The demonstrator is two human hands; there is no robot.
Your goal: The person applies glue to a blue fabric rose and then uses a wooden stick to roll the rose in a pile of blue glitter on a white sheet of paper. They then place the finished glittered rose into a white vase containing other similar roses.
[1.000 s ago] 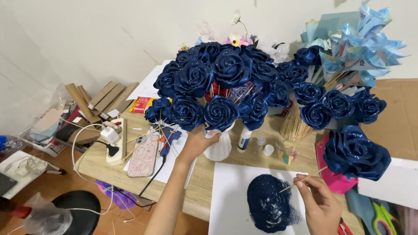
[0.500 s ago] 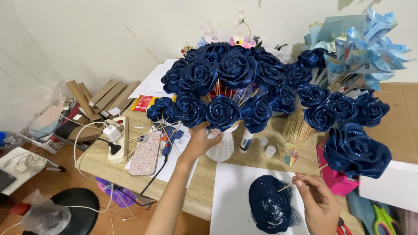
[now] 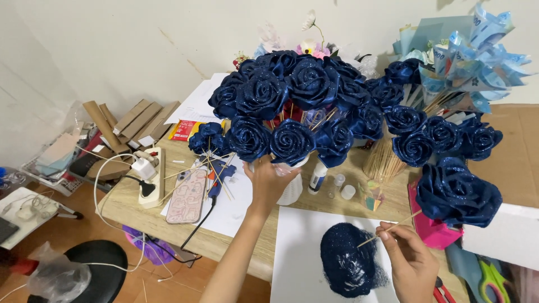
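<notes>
The right hand (image 3: 412, 261) pinches a thin stick (image 3: 390, 227) with a big blue rose (image 3: 457, 193) on top, held over a pile of blue glitter (image 3: 348, 266) on white paper (image 3: 297, 252). Farther back, the left hand (image 3: 269, 179) wraps around a white vase (image 3: 292, 191) full of blue roses (image 3: 297, 106).

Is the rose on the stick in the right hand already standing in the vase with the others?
No, the right hand holds the rose by its stick, apart from the vase.
</notes>
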